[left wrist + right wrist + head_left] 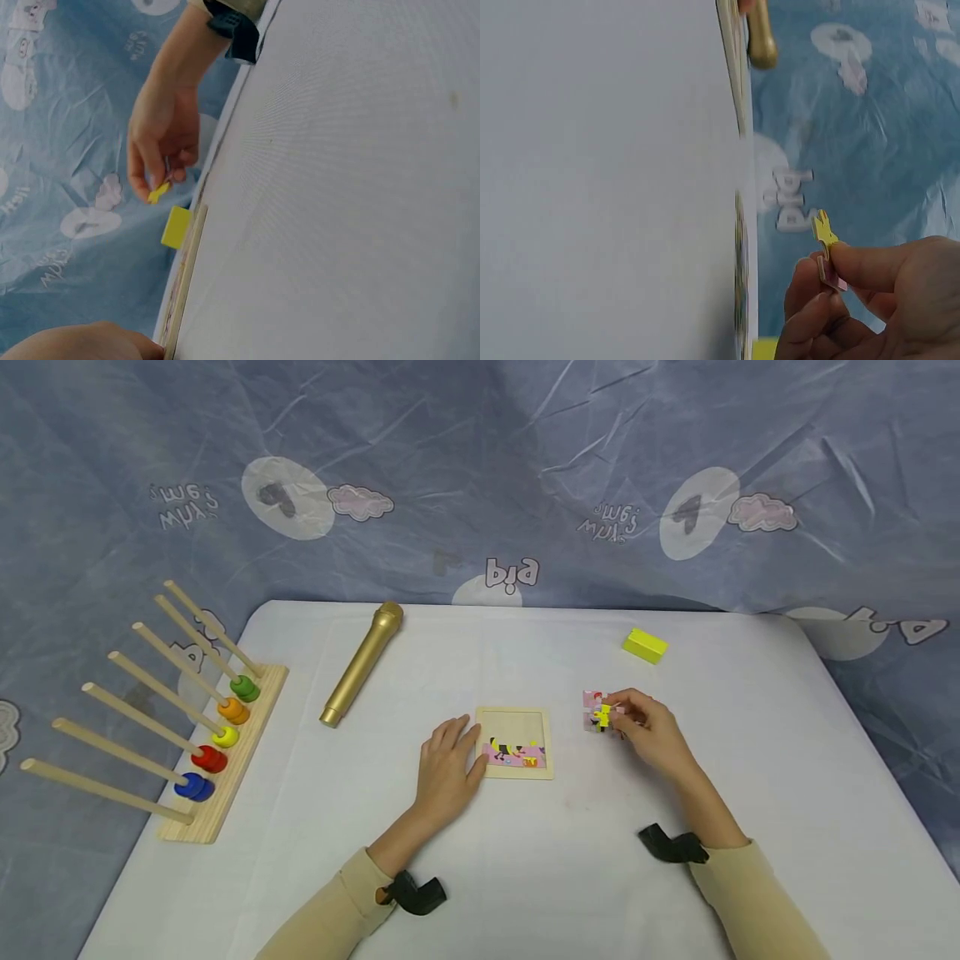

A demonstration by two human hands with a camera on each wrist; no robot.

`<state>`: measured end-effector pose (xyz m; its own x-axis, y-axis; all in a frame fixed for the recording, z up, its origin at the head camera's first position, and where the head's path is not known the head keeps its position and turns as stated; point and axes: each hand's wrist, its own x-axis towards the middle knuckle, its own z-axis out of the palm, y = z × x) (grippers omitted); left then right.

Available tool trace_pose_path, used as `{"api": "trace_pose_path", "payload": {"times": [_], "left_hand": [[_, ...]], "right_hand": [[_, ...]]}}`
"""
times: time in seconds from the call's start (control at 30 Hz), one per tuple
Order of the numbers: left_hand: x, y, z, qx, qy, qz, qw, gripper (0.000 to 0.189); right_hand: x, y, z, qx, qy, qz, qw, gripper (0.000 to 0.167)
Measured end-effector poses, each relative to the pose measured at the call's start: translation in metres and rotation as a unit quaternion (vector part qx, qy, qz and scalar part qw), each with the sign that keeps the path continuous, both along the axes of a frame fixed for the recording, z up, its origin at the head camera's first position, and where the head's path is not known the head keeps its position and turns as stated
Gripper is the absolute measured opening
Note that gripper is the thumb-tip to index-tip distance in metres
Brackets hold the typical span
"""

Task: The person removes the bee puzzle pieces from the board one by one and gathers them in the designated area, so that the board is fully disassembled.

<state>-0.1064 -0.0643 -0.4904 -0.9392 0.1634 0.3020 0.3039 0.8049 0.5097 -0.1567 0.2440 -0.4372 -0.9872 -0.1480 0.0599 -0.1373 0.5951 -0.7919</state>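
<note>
A square wooden puzzle tray (513,713) lies in front of me, its lower part filled with pink picture pieces (517,755). My left hand (447,768) rests along the tray's left edge, fingers loosely extended and thumb at the lower left side. To the right, my right hand (651,733) pinches a small yellow and pink puzzle piece (824,232) between thumb and fingers, raised over the table. Other pink picture pieces (591,697) lie just under and beside it in the head view. The right palm is partly hidden.
A yellow block (645,646) sits beyond my right hand. A gold toy microphone (362,664) lies at the back left. At the left edge stands a wooden peg rack (247,739) with coloured rings and tall slanting pegs. A printed curtain (480,468) hangs behind the white table (480,877).
</note>
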Motion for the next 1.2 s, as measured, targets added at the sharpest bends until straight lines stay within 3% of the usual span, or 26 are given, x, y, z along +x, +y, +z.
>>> {"api": "trace_pose_path", "payload": {"times": [0.17,0.33,0.8,1.2], "left_hand": [[0.000,0.000,-0.001,-0.001,0.003,0.001,1.0000,0.045],[-0.001,0.000,-0.001,0.001,0.004,0.000,1.0000,0.045],[-0.001,0.000,-0.002,0.004,0.000,-0.001,1.0000,0.045],[-0.001,0.000,-0.003,0.005,0.008,0.000,1.0000,0.045]], "right_hand": [[0.006,0.035,0.003,0.034,-0.009,-0.063,0.9974,0.023],[0.007,0.055,0.001,0.053,-0.016,-0.094,0.9941,0.025],[0.001,0.059,-0.014,0.104,-0.017,-0.070,0.9919,0.021],[0.003,0.053,-0.018,0.143,0.028,-0.089,0.9853,0.021]]}}
